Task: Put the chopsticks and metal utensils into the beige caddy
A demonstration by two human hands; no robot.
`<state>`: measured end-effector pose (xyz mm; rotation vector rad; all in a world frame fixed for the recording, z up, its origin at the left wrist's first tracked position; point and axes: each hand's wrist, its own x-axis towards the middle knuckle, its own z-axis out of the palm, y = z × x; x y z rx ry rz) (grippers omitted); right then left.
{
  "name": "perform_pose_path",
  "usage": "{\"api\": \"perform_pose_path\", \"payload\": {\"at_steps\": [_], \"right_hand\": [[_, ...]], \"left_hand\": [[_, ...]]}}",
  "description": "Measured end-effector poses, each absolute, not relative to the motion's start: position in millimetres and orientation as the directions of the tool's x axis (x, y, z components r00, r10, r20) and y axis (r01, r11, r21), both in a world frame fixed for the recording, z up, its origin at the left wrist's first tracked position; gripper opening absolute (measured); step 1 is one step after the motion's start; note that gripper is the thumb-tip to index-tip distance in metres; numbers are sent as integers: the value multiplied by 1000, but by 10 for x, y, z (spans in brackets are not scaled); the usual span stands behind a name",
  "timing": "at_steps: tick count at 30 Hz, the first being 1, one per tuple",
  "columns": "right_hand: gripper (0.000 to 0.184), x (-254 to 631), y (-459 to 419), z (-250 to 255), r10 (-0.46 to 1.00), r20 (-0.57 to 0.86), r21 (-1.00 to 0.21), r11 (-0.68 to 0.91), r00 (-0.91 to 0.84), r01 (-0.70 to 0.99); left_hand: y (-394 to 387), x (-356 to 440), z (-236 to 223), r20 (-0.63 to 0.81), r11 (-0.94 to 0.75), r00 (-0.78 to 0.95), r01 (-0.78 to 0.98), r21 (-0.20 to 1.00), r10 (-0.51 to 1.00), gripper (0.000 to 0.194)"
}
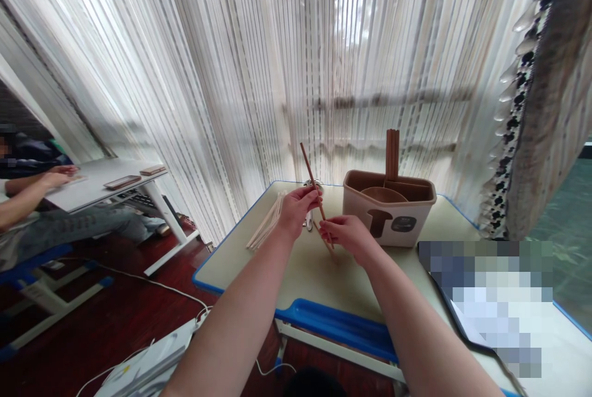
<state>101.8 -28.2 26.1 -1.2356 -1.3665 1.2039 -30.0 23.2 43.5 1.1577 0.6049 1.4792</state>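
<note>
Your left hand (300, 204) and your right hand (352, 232) met near the middle of the bench (296, 280), both on one slim, straight brown stick (308, 164). The left fingers were pinched shut on its middle, and the right fingers had closed on it lower down. It tilted, its top leaning toward eleven o'clock, with a smooth, wood-like look (a second brown line showed beneath your right hand, and you could not tell whether that was another stick or a shadow).

At nine o'clock from your hands lay a loose fan of pale sticks (266, 224), slender and matte. Shiny metal cutlery (309, 219) sat just beyond, partly hidden by your left hand. At two o'clock stood a white box (400, 238) with a brown rim and inner dividers, a bundle of square-looking brown sticks (392, 153) upright in it; it was the bulkiest thing near your right hand. A blue trough (342, 318) edged the bench at six o'clock, and a flat, dark-edged thing (490, 307), blurred out, lay at four.

Pleated, sheer curtains (222, 76) hung across twelve. At nine, well apart, another person's hands (58, 176) rested over a white table (92, 184).
</note>
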Motion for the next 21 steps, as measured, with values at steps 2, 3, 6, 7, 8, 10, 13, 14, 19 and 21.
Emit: {"api": "perform_pose_path", "payload": {"at_steps": [2, 3, 6, 7, 8, 10, 13, 14, 19, 21], "right_hand": [[29, 1021, -284, 270, 997, 40, -993, 47, -69, 107], [29, 1020, -287, 279, 997, 57, -993, 62, -51, 97], [30, 1009, -303, 316, 996, 88, -994, 89, -20, 67], [29, 1005, -308, 327, 996, 91, -994, 92, -20, 63], [29, 1001, -311, 336, 995, 93, -993, 95, -23, 63], [28, 998, -311, 340, 994, 107, -991, 109, -29, 72], [27, 1003, -305, 325, 988, 156, -984, 157, -18, 90], [27, 1008, -304, 322, 984, 178, -979, 178, -8, 99], [23, 1076, -367, 437, 950, 310, -918, 289, 39, 270], [22, 1130, -446, 551, 934, 353, -882, 310, 62, 355]], "left_hand": [[231, -300, 436, 331, -262, 88, -439, 860, 940, 27], [231, -302, 439, 329, -257, 95, -439, 861, 939, 27], [223, -304, 451, 325, -247, 115, -432, 867, 939, 27], [216, -302, 456, 323, -245, 119, -427, 870, 939, 27], [208, -300, 461, 321, -245, 119, -420, 874, 940, 27], [183, -291, 472, 321, -253, 109, -406, 878, 941, 27], [133, -269, 496, 341, -286, 77, -393, 874, 937, 29], [116, -259, 510, 348, -297, 68, -391, 871, 935, 30], [38, -180, 695, 358, -316, 76, -324, 892, 931, 32], [-3, -124, 838, 357, -311, 113, -299, 902, 927, 30]]}}
